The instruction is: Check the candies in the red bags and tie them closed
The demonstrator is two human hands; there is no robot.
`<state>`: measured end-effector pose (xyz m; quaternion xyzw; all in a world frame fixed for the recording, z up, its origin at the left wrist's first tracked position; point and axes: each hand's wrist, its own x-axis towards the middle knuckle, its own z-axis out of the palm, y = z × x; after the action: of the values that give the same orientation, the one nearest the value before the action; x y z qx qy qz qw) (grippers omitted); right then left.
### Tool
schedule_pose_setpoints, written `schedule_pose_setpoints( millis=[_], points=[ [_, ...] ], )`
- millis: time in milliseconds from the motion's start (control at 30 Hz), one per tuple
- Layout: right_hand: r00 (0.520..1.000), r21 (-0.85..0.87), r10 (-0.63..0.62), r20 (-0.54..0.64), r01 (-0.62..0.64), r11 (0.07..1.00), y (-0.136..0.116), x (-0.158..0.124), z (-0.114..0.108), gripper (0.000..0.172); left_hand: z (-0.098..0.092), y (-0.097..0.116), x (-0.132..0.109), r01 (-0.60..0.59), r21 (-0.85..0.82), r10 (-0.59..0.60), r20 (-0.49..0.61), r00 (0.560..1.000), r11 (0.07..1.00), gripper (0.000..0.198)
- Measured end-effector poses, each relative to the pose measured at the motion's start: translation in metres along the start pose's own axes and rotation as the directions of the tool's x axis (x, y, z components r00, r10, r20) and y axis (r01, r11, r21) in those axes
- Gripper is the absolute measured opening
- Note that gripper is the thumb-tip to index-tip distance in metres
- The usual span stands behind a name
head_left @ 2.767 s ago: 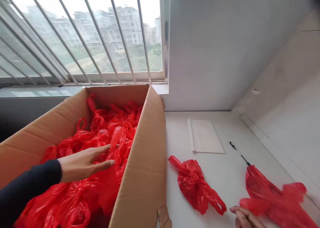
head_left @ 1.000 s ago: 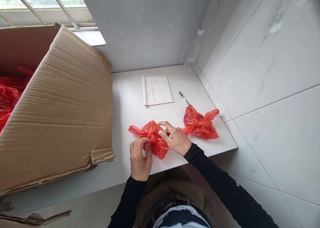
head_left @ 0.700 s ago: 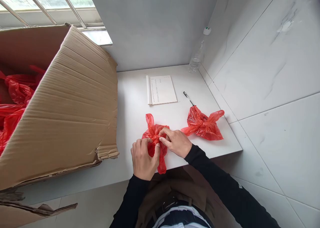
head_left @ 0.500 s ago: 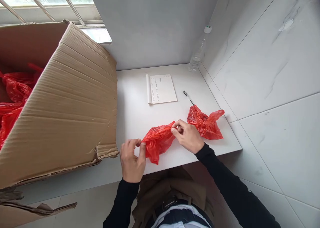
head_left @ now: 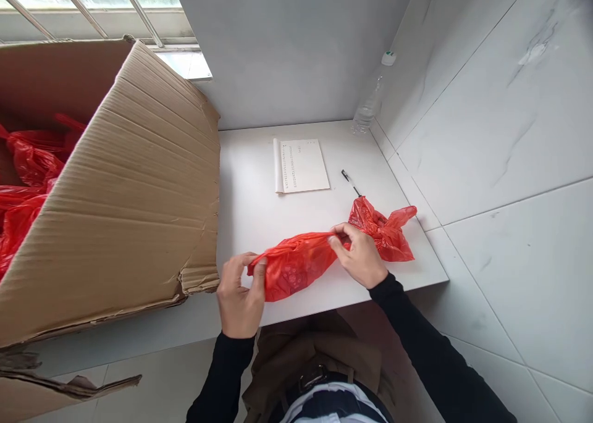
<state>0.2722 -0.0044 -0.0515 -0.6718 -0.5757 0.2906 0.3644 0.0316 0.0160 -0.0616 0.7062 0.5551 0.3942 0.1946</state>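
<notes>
A red plastic bag (head_left: 299, 267) lies stretched sideways near the front edge of the white tabletop. My left hand (head_left: 241, 295) pinches its left end between thumb and fingers. At the other end, my right hand (head_left: 357, 254) grips the bag's upper right corner. Something with a pale pattern shows faintly through the thin plastic, but I cannot make out what it is. Just beyond my right hand sits a second red plastic bag (head_left: 389, 233), knotted at its top. Under that knotted bag's edge pokes a pen (head_left: 351, 183) with a black cap.
On the left stands a large cardboard box (head_left: 139, 194) with several red bags (head_left: 34, 157) inside. A notepad (head_left: 306, 165) with handwriting lies toward the back. A clear bottle (head_left: 367, 105) stands in the far corner by the tiled wall (head_left: 500, 133).
My hands have moved apart, the left one leftward and the right one rightward. The red bag between them is now pulled wider and flatter.
</notes>
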Motion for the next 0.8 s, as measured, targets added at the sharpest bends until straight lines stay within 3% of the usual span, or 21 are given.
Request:
schedule_pose_setpoints(
  millis=[100, 200, 300, 400, 467, 533, 600, 633, 700, 733, 800],
  points=[
    [0.999, 0.01, -0.001, -0.032, 0.002, 1.0, -0.004, -0.004, -0.006, 0.019, -0.007, 0.007, 0.001, 0.033, -0.038, -0.031, 0.031, 0.999, 0.999, 0.02],
    [0.995, -0.001, -0.095, 0.041, 0.095, 0.995, -0.016, -0.005, -0.002, 0.028, -0.005, 0.018, 0.004, -0.03, -0.057, 0.036, 0.092, 0.995, 0.998, 0.034],
    [0.996, 0.046, -0.077, 0.042, 0.076, 0.996, -0.017, -0.003, -0.001, 0.011, -0.006, 0.019, 0.008, -0.05, -0.067, 0.051, 0.009, 0.999, 0.996, 0.01],
    [0.994, 0.195, 0.078, -0.078, -0.061, 0.979, -0.009, -0.005, -0.009, 0.015, -0.016, 0.016, 0.007, 0.003, -0.066, -0.011, -0.121, 0.993, 0.998, 0.015],
    [0.974, 0.235, 0.114, -0.196, -0.067, 0.97, -0.011, -0.012, -0.016, 0.018, -0.024, 0.017, 0.004, 0.018, -0.046, -0.025, -0.166, 0.986, 0.999, 0.016],
    [0.931, 0.177, 0.038, -0.363, 0.029, 0.984, -0.023, -0.021, -0.019, 0.03, -0.03, 0.022, 0.001, 0.009, -0.027, -0.013, -0.177, 0.984, 1.0, 0.015],
    [0.866, 0.054, -0.164, -0.472, 0.214, 0.975, -0.042, -0.03, -0.018, 0.038, -0.033, 0.03, -0.001, -0.002, -0.054, -0.006, -0.161, 0.987, 0.999, 0.018],
    [0.848, -0.008, -0.29, -0.443, 0.319, 0.948, -0.051, -0.032, -0.016, 0.039, -0.034, 0.034, -0.002, -0.004, -0.09, -0.01, -0.151, 0.988, 0.996, 0.021],
    [0.833, -0.12, -0.504, -0.23, 0.489, 0.864, -0.064, -0.033, -0.011, 0.038, -0.037, 0.041, -0.001, -0.007, -0.178, -0.016, -0.128, 0.992, 0.984, 0.026],
    [0.832, -0.176, -0.548, -0.085, 0.529, 0.83, -0.067, -0.032, -0.008, 0.034, -0.039, 0.043, 0.0, -0.009, -0.216, -0.016, -0.113, 0.993, 0.976, 0.026],
    [0.861, -0.31, -0.487, 0.148, 0.508, 0.804, -0.067, -0.029, -0.004, 0.023, -0.045, 0.045, 0.002, -0.01, -0.262, -0.013, -0.086, 0.996, 0.965, 0.021]
  ],
)
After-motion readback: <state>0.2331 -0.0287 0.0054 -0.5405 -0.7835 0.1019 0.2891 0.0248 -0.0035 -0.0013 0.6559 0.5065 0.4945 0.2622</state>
